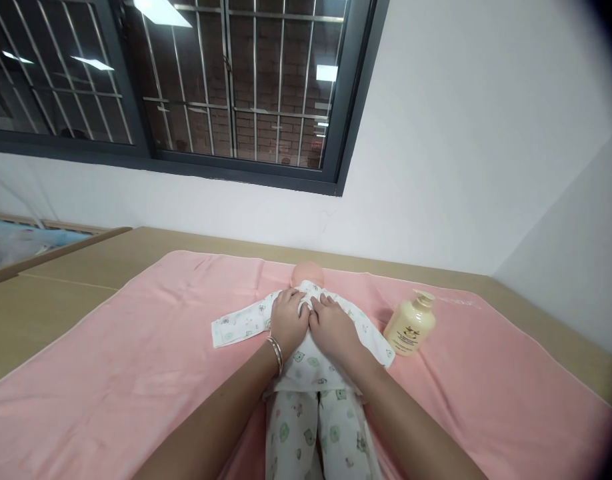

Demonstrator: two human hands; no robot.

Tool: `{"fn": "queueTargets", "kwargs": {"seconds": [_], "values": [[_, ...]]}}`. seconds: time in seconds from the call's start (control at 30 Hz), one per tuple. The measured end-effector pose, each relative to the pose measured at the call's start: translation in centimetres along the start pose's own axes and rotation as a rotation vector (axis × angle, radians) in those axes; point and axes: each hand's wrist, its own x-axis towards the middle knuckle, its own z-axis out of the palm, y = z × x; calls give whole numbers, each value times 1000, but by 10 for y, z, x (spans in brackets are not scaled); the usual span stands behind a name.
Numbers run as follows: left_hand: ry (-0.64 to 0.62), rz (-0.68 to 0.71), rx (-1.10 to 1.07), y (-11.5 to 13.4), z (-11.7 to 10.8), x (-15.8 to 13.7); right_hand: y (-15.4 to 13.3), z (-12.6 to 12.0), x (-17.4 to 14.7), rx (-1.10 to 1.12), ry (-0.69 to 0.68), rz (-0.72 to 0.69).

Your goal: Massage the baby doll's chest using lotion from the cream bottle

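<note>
A baby doll (307, 273) lies on the pink cloth, its head toward the wall. It wears a white long-sleeved top (313, 370) and white trousers (293, 427), both printed with small green and grey figures. My left hand (288, 320) rests flat on the chest of the top, fingers stretched out, with a bracelet (276, 353) at the wrist. Beside it my right hand (332, 325) also lies flat on the chest, and the two thumbs are close together. The doll's sleeves spread out to both sides, and my hands cover the middle of the top.
A pale yellow pump bottle (410, 323) is on the pink cloth (151, 373), right of the doll's sleeve. The cloth covers a wooden surface (81, 280) that meets a white wall (436, 167). A dark-framed barred window (241, 87) is above. At far left is a wooden-edged bin (46, 257).
</note>
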Motion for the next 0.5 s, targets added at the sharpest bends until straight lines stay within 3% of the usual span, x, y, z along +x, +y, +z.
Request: {"fn": "queueTargets", "kwargs": {"seconds": [0.3, 0.5], "values": [[-60, 36, 150, -1, 2, 2, 27, 14, 19, 121, -65, -24], [21, 48, 61, -4, 4, -2, 13, 15, 8, -30, -29, -14]]}}
